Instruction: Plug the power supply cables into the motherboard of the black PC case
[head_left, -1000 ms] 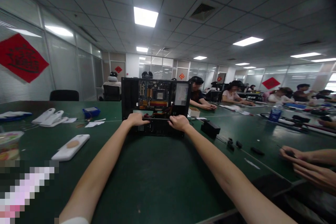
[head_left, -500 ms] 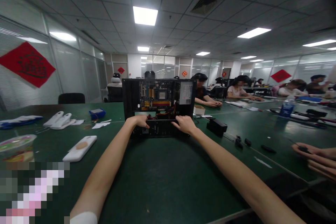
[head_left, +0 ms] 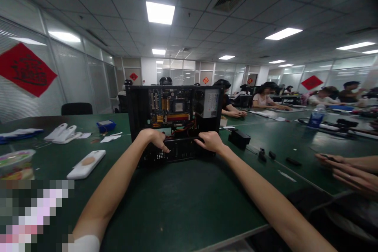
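Note:
An open black computer case [head_left: 138, 106] lies on the green table [head_left: 183, 193] straight ahead, its motherboard [head_left: 168, 107] and power supply [head_left: 210, 103] facing me. My left hand [head_left: 155, 138] grips the case's near edge on the left, fingers curled over it. My right hand [head_left: 210, 141] grips the same edge on the right. Red and black cables [head_left: 184, 126] run inside the case between my two hands.
A white flat device [head_left: 86, 163] lies at the left, white handsets [head_left: 62, 133] and a blue box [head_left: 105, 125] behind it. A black adapter [head_left: 239, 138] and small black parts [head_left: 265, 154] sit to the right. Another person's hands [head_left: 348, 171] rest at the right edge. Several people sit beyond.
The case has come closer to me along the table, both hands staying on its near edge. The view has shifted slightly.

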A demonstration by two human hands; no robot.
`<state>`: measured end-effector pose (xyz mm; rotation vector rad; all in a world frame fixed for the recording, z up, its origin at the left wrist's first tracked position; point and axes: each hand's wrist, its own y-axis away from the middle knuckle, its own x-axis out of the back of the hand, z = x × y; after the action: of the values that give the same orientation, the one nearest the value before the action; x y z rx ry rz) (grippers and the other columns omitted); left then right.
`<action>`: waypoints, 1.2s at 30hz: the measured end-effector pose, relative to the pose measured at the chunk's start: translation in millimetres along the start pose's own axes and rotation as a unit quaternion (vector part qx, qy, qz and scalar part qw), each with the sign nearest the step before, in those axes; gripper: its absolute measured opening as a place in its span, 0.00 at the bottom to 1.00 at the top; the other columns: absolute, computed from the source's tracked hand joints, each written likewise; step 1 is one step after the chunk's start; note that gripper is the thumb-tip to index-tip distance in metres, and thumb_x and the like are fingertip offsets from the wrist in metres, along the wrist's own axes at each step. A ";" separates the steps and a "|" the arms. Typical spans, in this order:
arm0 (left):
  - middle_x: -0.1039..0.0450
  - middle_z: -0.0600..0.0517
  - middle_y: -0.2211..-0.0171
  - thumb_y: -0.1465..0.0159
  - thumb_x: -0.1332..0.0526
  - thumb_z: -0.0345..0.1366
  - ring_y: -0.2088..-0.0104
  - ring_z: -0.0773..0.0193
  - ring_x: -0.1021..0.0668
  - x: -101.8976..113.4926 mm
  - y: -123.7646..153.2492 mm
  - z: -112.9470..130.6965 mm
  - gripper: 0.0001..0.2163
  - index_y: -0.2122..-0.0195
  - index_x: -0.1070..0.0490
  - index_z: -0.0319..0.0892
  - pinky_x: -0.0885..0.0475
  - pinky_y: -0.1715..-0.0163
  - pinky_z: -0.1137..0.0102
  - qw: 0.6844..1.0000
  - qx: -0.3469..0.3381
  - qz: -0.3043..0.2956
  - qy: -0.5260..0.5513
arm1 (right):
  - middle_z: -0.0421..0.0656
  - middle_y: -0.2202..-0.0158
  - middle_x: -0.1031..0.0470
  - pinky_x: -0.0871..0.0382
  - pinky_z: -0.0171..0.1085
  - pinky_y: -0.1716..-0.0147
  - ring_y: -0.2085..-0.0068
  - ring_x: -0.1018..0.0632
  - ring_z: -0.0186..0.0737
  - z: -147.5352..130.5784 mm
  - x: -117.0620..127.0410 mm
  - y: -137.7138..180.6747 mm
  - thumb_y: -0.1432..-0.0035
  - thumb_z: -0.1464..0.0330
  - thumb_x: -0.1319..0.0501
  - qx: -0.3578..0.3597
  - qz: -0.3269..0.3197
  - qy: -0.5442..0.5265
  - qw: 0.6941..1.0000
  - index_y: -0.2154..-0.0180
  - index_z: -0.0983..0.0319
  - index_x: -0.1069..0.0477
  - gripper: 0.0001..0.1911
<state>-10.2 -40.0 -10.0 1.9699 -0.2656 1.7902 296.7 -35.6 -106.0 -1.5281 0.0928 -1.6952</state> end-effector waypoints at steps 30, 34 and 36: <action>0.18 0.46 0.64 0.32 0.38 0.38 0.66 0.59 0.19 50.3 80.9 66.9 0.11 0.55 0.17 0.43 0.34 0.69 0.69 0.916 -0.199 0.340 -0.076 | 0.54 0.53 0.20 0.32 0.41 0.53 0.51 0.21 0.49 -18.1 50.3 -11.7 0.28 0.52 0.52 0.041 0.160 -0.200 0.966 0.54 0.63 0.26 0.25; 0.20 0.45 0.71 0.33 0.37 0.42 0.71 0.58 0.20 50.6 85.9 72.6 0.12 0.65 0.18 0.41 0.36 0.71 0.69 0.917 -0.183 0.338 -0.109 | 0.49 0.54 0.20 0.29 0.43 0.51 0.53 0.20 0.46 -53.6 100.7 -37.1 0.30 0.51 0.48 0.080 0.180 -0.377 0.905 0.49 0.60 0.31 0.21; 0.21 0.45 0.73 0.34 0.36 0.44 0.72 0.58 0.21 53.3 88.9 70.1 0.14 0.70 0.20 0.40 0.36 0.71 0.68 0.918 -0.175 0.335 -0.117 | 0.43 0.64 0.20 0.28 0.39 0.63 0.66 0.20 0.41 -69.0 123.2 -52.0 0.31 0.53 0.44 0.104 0.057 -0.442 0.889 0.47 0.61 0.34 0.20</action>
<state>20.2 -141.2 57.2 1.9465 -1.3817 1.6896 221.6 -107.9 2.6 -1.9311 -0.4528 -0.7574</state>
